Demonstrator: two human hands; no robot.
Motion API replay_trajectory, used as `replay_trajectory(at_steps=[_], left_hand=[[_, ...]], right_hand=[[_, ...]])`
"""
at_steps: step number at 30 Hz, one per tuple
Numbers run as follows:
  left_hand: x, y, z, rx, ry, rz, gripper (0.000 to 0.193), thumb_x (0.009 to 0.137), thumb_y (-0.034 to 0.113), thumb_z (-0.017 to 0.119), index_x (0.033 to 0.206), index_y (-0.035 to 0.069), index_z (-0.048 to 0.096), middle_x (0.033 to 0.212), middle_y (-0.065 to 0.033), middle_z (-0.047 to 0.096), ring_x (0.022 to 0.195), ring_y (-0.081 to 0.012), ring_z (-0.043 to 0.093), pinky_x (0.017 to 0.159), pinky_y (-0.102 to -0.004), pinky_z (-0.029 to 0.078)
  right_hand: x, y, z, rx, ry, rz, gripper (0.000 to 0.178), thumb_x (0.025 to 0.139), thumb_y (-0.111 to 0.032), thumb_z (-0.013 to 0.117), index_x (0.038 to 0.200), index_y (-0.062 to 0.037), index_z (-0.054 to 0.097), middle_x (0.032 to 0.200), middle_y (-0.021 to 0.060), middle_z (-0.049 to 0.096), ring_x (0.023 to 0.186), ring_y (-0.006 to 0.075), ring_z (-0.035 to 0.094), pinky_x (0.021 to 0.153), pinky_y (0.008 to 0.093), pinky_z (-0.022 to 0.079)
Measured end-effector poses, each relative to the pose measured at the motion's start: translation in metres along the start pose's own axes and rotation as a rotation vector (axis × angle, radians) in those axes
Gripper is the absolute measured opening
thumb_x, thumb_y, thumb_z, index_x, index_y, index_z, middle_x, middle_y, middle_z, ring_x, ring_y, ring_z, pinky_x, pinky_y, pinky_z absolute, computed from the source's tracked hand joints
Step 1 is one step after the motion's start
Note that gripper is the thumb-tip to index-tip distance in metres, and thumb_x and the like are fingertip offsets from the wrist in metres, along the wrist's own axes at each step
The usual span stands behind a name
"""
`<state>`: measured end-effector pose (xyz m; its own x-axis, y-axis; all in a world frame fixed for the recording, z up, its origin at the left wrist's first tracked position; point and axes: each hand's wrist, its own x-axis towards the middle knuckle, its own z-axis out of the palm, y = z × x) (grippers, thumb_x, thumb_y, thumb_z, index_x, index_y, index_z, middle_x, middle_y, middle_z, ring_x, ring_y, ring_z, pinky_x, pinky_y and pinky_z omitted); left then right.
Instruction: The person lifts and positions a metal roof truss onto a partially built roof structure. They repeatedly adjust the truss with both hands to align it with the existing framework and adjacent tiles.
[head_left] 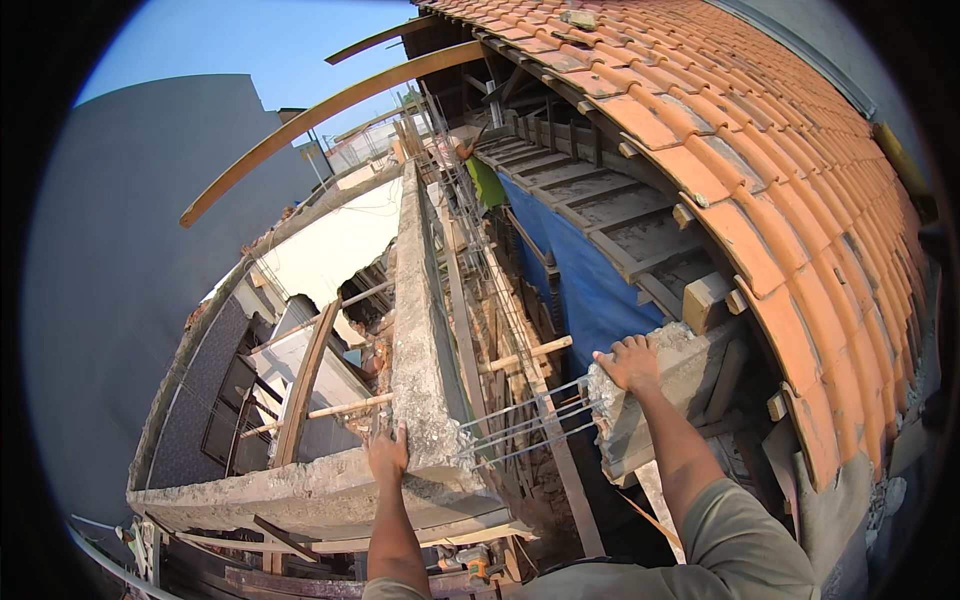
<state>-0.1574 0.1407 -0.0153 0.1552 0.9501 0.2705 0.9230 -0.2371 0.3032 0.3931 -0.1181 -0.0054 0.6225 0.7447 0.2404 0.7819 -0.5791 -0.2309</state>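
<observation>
Taking 12 o'clock as the top of the view, a plain grey wall (150, 200) stands out at 10 o'clock, and a long timber (308, 385) tilts inside the broken-walled room below it. The left hand (387, 456) rests unclenched on the rough concrete beam (425, 320), at the corner where one length runs away toward 12 and another toward 9; it grasps nothing. A power tool (478, 563) lies below, near 6 o'clock. Right of that corner, bare steel bars (525, 403) bridge the gap between two broken concrete ends, their long axis running from 8 to 2 o'clock. They lie between the hands, roughly toward 3 from the left one and toward 8 from the right one, which is the nearer; neither hand touches them. The right hand (628, 364) spreads its fingers over the broken end of the concrete stub (688, 378), laid on it rather than clenched. Behind the stub hangs a blue sheet (590, 270), and orange roof tiles (760, 200) sweep from 1 round to 3.
</observation>
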Motion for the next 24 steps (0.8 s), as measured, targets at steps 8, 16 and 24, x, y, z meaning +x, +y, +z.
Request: replay_trajectory(at_steps=[8, 16, 24], left_hand=[[0.0048, -0.0055, 0.0066, 0.053, -0.006, 0.030, 0.075, 0.121, 0.064, 0.055, 0.142, -0.001, 0.085, 0.149, -0.0281, 0.080, 0.147, -0.0461, 0.068, 0.138, -0.0577, 0.038], [0.0047, -0.0010, 0.0027, 0.045, 0.014, 0.029, 0.070, 0.121, 0.060, 0.056, 0.133, -0.001, 0.089, 0.138, -0.0291, 0.084, 0.136, -0.0474, 0.074, 0.128, -0.0569, 0.045], [0.0098, -0.0092, 0.0066, 0.060, 0.065, 0.084, 0.062, 0.120, 0.056, 0.060, 0.130, 0.001, 0.089, 0.126, -0.0351, 0.083, 0.122, -0.0598, 0.076, 0.113, -0.0639, 0.055]], right_hand=[[-0.0022, 0.0031, -0.0002, 0.013, 0.019, 0.002, 0.081, 0.117, -0.077, 0.049, 0.142, -0.0102, 0.087, 0.145, 0.0162, 0.079, 0.147, 0.0346, 0.059, 0.136, 0.0538, 0.033], [-0.0014, 0.0044, 0.0027, 0.021, 0.006, 0.006, 0.083, 0.118, -0.079, 0.047, 0.146, -0.0112, 0.085, 0.149, 0.0159, 0.076, 0.152, 0.0345, 0.057, 0.142, 0.0572, 0.027], [-0.0012, 0.0055, 0.0022, 0.045, -0.015, 0.001, 0.082, 0.118, -0.079, 0.048, 0.147, -0.0124, 0.085, 0.151, 0.0162, 0.075, 0.154, 0.0343, 0.055, 0.142, 0.0582, 0.026]])
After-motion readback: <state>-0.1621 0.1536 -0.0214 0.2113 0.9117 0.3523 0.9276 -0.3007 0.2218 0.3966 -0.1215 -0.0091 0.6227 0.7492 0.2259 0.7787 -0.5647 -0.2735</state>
